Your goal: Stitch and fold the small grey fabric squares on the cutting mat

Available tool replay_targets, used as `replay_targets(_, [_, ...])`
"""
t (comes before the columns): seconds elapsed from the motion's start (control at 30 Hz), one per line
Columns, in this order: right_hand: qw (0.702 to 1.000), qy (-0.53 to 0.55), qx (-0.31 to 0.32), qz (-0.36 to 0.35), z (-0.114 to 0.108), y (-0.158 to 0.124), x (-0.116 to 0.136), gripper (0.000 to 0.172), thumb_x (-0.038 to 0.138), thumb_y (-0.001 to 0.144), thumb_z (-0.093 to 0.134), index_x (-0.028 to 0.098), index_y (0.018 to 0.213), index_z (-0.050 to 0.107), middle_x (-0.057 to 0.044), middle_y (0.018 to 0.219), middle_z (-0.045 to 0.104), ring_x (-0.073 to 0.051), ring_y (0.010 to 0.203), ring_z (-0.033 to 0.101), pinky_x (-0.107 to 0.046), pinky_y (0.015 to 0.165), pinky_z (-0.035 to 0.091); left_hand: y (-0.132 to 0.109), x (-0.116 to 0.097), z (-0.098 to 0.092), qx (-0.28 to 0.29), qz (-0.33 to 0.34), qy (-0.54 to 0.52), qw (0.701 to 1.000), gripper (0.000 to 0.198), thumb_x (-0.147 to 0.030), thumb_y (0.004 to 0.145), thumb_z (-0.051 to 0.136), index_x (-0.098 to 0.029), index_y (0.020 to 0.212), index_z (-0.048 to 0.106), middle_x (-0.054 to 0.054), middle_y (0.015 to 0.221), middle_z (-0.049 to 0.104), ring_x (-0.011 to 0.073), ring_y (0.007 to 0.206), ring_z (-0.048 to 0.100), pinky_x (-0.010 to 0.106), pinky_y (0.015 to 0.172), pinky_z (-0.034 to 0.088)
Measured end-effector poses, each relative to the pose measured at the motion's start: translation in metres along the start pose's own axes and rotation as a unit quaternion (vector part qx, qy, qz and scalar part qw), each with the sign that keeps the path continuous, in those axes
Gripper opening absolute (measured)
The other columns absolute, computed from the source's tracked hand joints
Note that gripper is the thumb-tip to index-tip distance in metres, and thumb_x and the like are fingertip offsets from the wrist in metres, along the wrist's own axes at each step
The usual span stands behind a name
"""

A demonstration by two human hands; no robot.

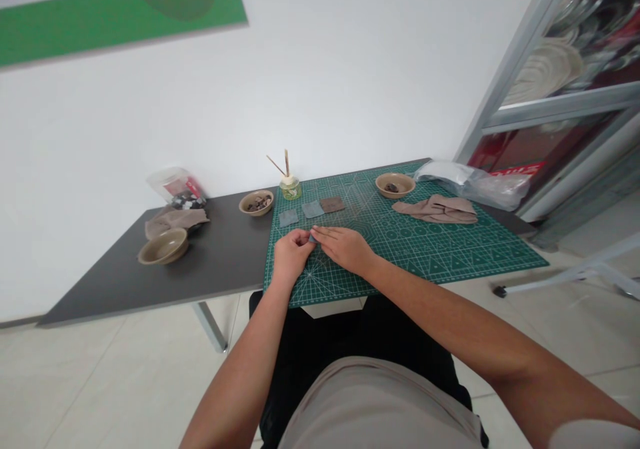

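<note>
My left hand [291, 254] and my right hand [345, 248] meet over the near left part of a green cutting mat [440, 249]. Between their fingertips sits a small grey-blue piece [313, 238]. The left fingers curl in a pinch on it; the right fingers lie over it, pressed together. Just beyond lie three small squares in a row: a grey one [288, 218], a blue-grey one [313, 209] and a brown one [332, 204].
A dark table [220, 262] carries a glass jar with sticks [289, 184], a bowl of dark bits [257, 202], an empty bowl [163, 246], a bag [176, 189], brown cloths [436, 209], another bowl [395, 184] and a plastic bag [475, 181].
</note>
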State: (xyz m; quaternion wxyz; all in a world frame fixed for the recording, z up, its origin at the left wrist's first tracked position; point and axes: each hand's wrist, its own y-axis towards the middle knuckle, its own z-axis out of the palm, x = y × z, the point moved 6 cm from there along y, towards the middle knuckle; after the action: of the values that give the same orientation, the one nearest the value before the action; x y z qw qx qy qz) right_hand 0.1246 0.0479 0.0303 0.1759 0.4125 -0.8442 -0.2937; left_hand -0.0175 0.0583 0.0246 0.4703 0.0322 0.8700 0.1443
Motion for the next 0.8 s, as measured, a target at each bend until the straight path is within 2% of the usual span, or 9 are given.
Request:
replay_targets(0.23, [0.999,-0.007,0.009,0.045,0.0014,-0.0009,-0.0065,0.037,0.012,0.095,0.051,0.012,0.129,0.065,-0.012,0.129,0.067,-0.021,0.115,0.068,-0.036,0.097,0.058,-0.0026,-0.0015,-0.0007,-0.01,-0.01,-0.031,0.999,0.013,-0.032,0.075,0.067,-0.019,0.075,0.07,-0.004,0.061,0.059,0.0113,0.058,0.051,0.024,0.059,0.039])
replay_targets(0.43, [1.0,0.0,0.023,0.009,0.0046,-0.0009,0.0,0.039,0.013,0.094,0.051,0.012,0.132,0.062,-0.014,0.135,0.064,-0.022,0.12,0.065,-0.038,0.101,0.056,-0.0027,-0.0018,-0.0015,-0.012,-0.005,-0.006,1.0,0.004,-0.019,0.07,0.064,-0.019,0.068,0.067,-0.006,0.058,0.056,0.0108,0.057,0.05,0.023,0.059,0.038])
replay_targets(0.53, [1.0,0.001,0.023,0.011,0.004,-0.0004,-0.0007,0.04,0.013,0.095,0.049,0.012,0.133,0.061,-0.013,0.136,0.062,-0.021,0.123,0.064,-0.037,0.103,0.055,-0.0031,-0.0021,-0.0017,-0.016,-0.012,-0.018,1.0,0.004,-0.021,0.07,0.064,-0.02,0.071,0.068,-0.005,0.06,0.058,0.0109,0.057,0.051,0.023,0.06,0.039])
replay_targets(0.67, [0.998,-0.009,0.025,0.049,0.0029,-0.0006,-0.0053,0.04,0.013,0.096,0.048,0.01,0.134,0.06,-0.014,0.133,0.064,-0.021,0.12,0.065,-0.034,0.1,0.056,-0.003,-0.001,0.0,-0.009,-0.02,-0.055,0.998,0.012,-0.032,0.074,0.066,-0.02,0.075,0.068,-0.004,0.063,0.06,0.0115,0.059,0.053,0.024,0.06,0.04])
replay_targets(0.8, [0.999,-0.008,0.032,0.038,0.0024,-0.0016,-0.0022,0.04,0.012,0.095,0.05,0.015,0.133,0.061,-0.012,0.135,0.064,-0.021,0.119,0.066,-0.035,0.099,0.057,-0.0019,-0.0011,0.0,-0.003,-0.013,-0.015,1.0,0.01,-0.027,0.073,0.064,-0.02,0.067,0.062,-0.005,0.059,0.056,0.0109,0.057,0.051,0.023,0.06,0.039])
